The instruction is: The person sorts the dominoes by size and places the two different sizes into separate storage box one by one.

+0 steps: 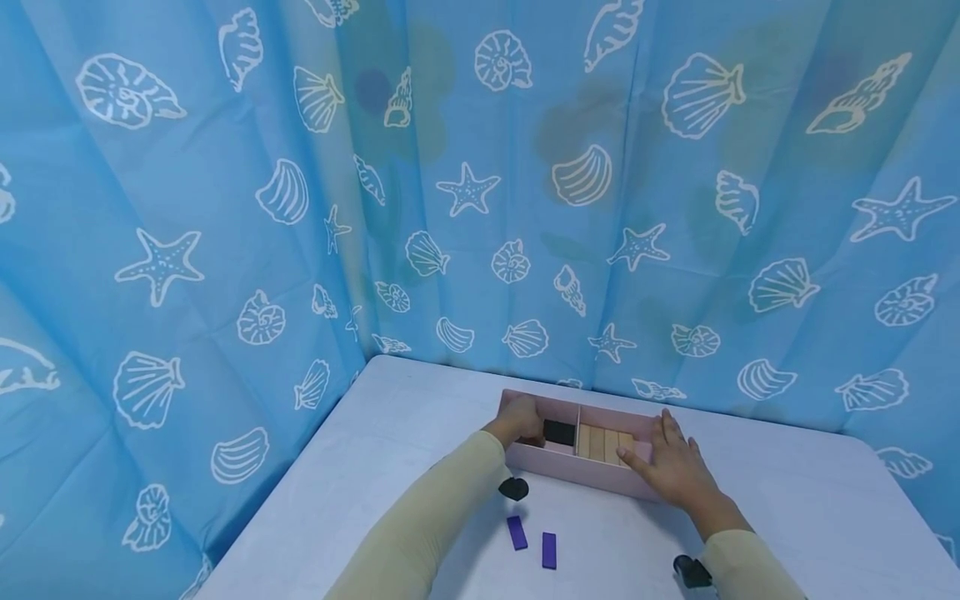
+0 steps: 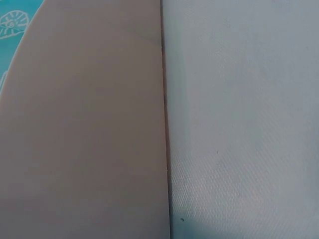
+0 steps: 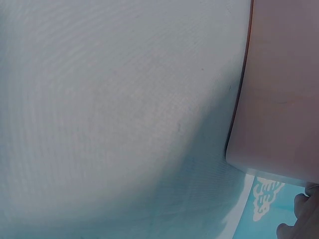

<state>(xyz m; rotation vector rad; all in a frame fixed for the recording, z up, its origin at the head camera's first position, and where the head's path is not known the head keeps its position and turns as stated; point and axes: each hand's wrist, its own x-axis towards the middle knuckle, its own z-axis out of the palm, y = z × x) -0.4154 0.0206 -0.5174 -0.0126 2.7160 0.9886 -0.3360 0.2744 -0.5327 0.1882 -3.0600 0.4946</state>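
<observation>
A pink box (image 1: 577, 473) with a divider stands on the table. My left hand (image 1: 525, 418) reaches down into its left compartment, with the fingers bent; I cannot tell whether they hold anything. Beside those fingers lies a black rectangular piece (image 1: 559, 432). Several light wooden blocks (image 1: 604, 444) line up side by side in the right compartment. At the box's right end rests my right hand (image 1: 678, 467), its fingers extended over the far corner and the thumb across the near rim. The box's outer wall (image 2: 89, 119) fills much of the left wrist view.
Two purple blocks (image 1: 549, 551) lie apart on the white tabletop (image 1: 420, 433) in front of the box. A blue curtain (image 1: 510, 208) with white shell prints hangs behind and left of the table. Dark wrist devices (image 1: 514, 488) are worn under both forearms.
</observation>
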